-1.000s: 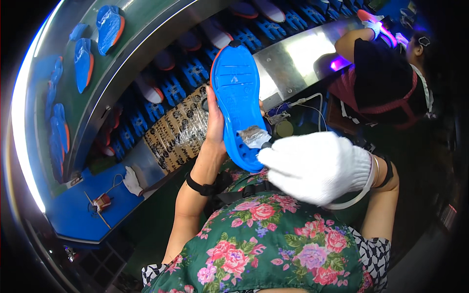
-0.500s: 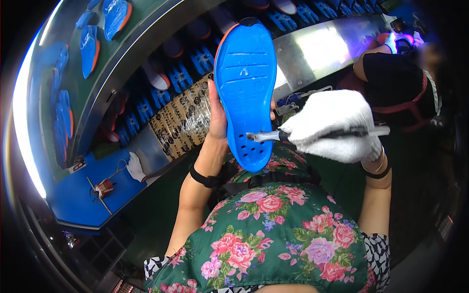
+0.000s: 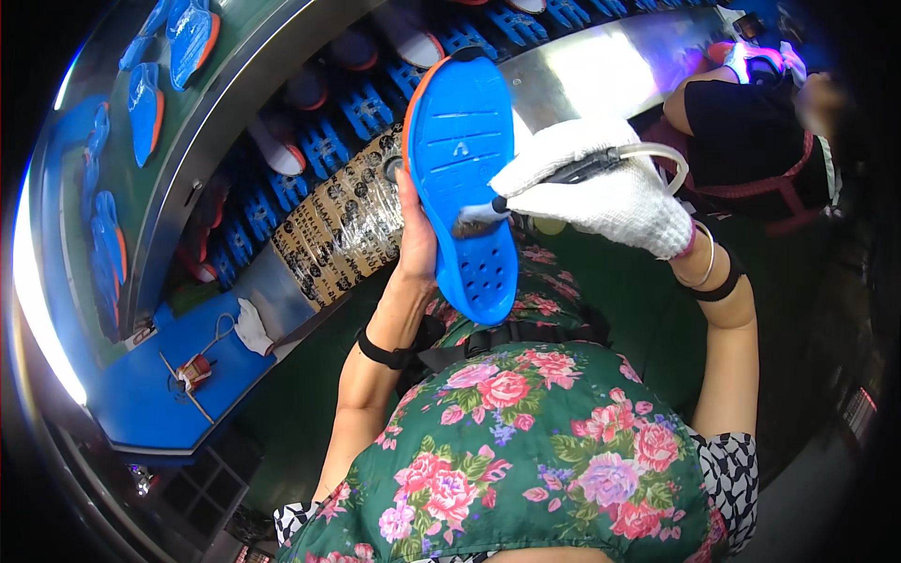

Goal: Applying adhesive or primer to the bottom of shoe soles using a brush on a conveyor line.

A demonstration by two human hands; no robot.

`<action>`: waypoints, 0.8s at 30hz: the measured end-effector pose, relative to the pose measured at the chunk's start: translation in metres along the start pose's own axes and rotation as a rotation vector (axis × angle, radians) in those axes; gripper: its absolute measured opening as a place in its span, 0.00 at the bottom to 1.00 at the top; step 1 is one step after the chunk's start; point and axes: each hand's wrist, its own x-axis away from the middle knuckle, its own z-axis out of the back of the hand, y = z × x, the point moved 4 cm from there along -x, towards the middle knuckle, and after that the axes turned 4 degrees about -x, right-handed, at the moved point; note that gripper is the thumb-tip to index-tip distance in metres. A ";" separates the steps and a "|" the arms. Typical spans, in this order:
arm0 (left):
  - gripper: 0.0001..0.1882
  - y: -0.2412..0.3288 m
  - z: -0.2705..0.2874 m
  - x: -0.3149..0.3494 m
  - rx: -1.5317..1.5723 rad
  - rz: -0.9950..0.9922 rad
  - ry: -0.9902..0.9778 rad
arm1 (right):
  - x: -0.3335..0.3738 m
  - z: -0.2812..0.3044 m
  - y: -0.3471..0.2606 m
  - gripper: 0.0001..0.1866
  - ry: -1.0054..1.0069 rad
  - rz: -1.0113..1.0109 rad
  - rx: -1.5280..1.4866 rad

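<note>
A blue shoe sole (image 3: 462,127) with an orange edge stands upright before me, its toe end away and its holed heel end near. My bare left hand (image 3: 416,236) grips it along the left side; most of its fingers are hidden behind it. In a white knit glove, my right hand (image 3: 596,183) pinches a dark-handled brush (image 3: 481,217). The brush's bristles lie on the sole's narrow middle, just above the holes. From the back end of the handle, a clear tube (image 3: 671,159) curves over the glove.
Blue soles (image 3: 145,113) lie on a green belt at the upper left. Behind, a rack holds shoes in blue holders (image 3: 361,108). Nearby are a film-wrapped patterned carton (image 3: 338,225) and a blue side table (image 3: 155,399) bearing a white glove (image 3: 251,327). Another person (image 3: 741,131) sits at the right.
The brush has moved from the holed heel end up to the sole's middle. My right hand has risen with it and turned, showing more of the tube. The left hand keeps its hold.
</note>
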 end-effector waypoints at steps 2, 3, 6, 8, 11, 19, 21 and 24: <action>0.57 -0.006 0.005 -0.002 0.031 0.064 0.035 | -0.001 0.003 0.002 0.07 0.134 0.267 0.167; 0.58 -0.007 0.004 -0.004 0.139 0.064 0.023 | -0.001 0.006 0.000 0.07 0.154 0.327 0.243; 0.59 -0.008 0.005 -0.007 0.194 0.091 0.021 | 0.002 0.010 -0.005 0.10 0.260 0.463 0.341; 0.59 -0.004 0.006 -0.006 0.239 0.077 0.050 | 0.015 0.008 -0.024 0.10 0.250 0.556 0.583; 0.58 -0.001 0.012 -0.007 0.410 0.103 -0.073 | 0.020 0.010 -0.038 0.11 0.236 0.673 0.490; 0.58 0.003 -0.005 0.002 0.706 0.216 -0.080 | 0.045 -0.015 -0.006 0.13 0.067 0.898 0.427; 0.60 -0.002 0.012 0.014 0.636 0.178 -0.131 | 0.039 -0.027 0.031 0.13 -0.024 1.099 0.314; 0.61 -0.011 -0.002 0.011 0.603 0.280 -0.147 | 0.051 -0.032 0.013 0.13 -0.032 1.243 0.274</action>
